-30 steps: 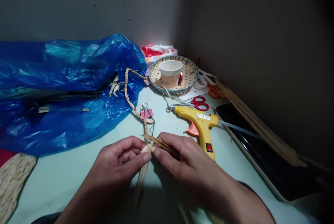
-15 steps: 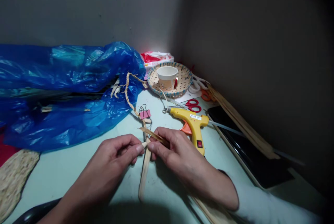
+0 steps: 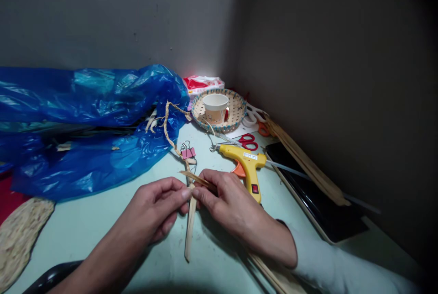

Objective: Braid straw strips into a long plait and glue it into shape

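My left hand (image 3: 155,209) and my right hand (image 3: 227,202) meet at the middle of the pale green table (image 3: 85,234), both pinching flat dried leaf strips (image 3: 189,225). One strip hangs down toward me from the pinch point, and another runs under my right fingers. The strips join a braided cord (image 3: 168,132) that runs up to the blue bag. A pink binder clip (image 3: 188,152) is clamped on the braid just beyond my fingers.
A yellow glue gun (image 3: 247,166) lies right of my hands. Red scissors (image 3: 247,141), a woven basket (image 3: 236,111) holding a paper cup (image 3: 215,107), long strips (image 3: 304,161), a dark tray (image 3: 318,202) and a blue plastic bag (image 3: 78,125) surround the spot. A woven mat (image 3: 17,234) lies at left.
The view has tilted upward, so everything sits lower and farther off in the frame. My hands keep pinching the strips, and the hanging strip now shows its full length.
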### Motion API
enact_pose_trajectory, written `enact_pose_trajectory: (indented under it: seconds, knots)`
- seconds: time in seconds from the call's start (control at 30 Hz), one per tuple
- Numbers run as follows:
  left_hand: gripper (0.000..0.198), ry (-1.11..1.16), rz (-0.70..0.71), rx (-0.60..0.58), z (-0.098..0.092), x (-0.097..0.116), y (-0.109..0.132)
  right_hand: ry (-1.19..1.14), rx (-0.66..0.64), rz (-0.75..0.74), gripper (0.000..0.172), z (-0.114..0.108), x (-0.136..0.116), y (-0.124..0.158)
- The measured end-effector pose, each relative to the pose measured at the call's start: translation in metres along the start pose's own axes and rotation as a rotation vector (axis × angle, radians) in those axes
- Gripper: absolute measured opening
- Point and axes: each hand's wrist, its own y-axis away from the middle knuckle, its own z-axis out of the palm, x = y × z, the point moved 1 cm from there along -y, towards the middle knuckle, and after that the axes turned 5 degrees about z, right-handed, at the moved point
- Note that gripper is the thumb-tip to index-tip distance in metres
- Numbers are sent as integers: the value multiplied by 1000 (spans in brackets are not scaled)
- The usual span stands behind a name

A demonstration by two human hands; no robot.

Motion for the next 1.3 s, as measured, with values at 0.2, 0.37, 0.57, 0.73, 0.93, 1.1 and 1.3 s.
enact_pose_trajectory:
  seconds: [0.2,0.37,0.57,0.73,0.93,1.1,1.3]
  knots:
    - [32,-104,73,89,1,-1,0,102,38,-26,21,4,-1,5]
    - [27,-31,46,143,3,-2,2,317,11,-68,19,6,-6,18]
    - [24,-143,171,156,2,-3,3,545,-91,-50,17,3,-16,24]
    - [24,-95,174,67,5,-2,6,710,-21,-151,14,8,-16,23]
    - [22,133,182,80,8,-3,8,788,10,-232,14,13,-14,23]
    - [17,147,197,140,10,-11,2,877,43,-276,16,16,-14,26]
    - [23,177,159,167,13,-13,-2,993,112,-325,15,22,-13,30]
